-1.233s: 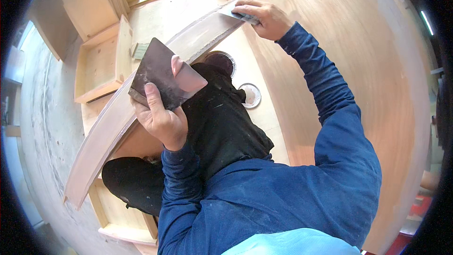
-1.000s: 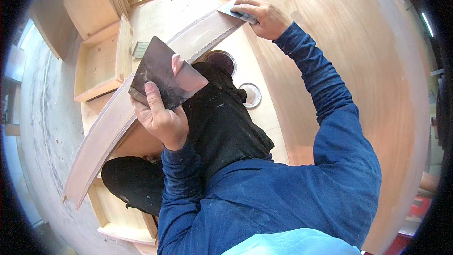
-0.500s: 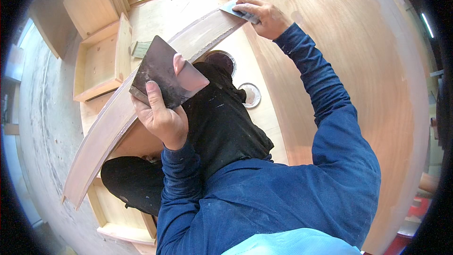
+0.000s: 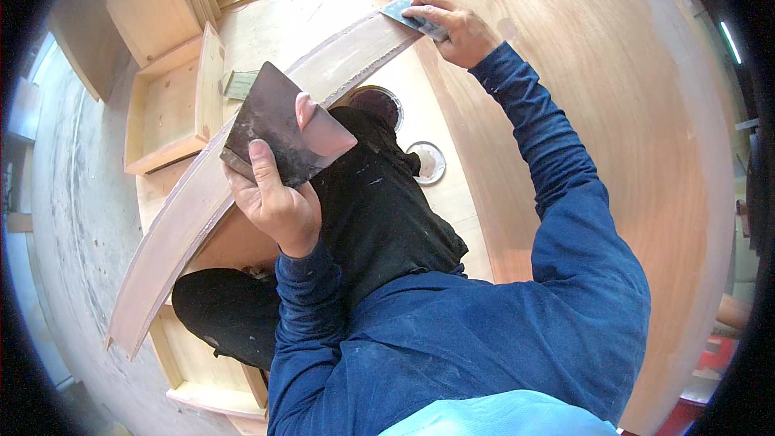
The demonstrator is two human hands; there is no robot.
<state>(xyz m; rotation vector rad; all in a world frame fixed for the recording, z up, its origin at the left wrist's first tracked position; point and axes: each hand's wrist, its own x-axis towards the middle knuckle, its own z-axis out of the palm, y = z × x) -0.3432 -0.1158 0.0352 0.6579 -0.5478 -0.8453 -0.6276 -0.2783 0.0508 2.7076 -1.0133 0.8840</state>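
My left hand (image 4: 278,206) grips a dark square board (image 4: 278,125), thumb on top and fingers underneath. A smear of pink filler (image 4: 323,129) lies on the board's right corner. At the far end of a long wooden strip (image 4: 190,194) coated in pale pinkish filler, my right hand (image 4: 464,32) holds a light blue flat spreader (image 4: 413,12). The spreader rests on the strip's end, close to a large wood panel. Ragged filler lines both edges of the strip. The board hides part of the strip's middle.
An open wooden drawer box (image 4: 169,105) sits left of the strip, and another (image 4: 214,355) lies near my knee. A tall wood panel (image 4: 565,113) rises on the right. Beside my leg are an open tin (image 4: 378,105) and a round lid (image 4: 428,163) with filler residue.
My right hand and the spreader have shifted very slightly right, and the spreader's angle has changed a little. My left hand and the board stay almost where they were.
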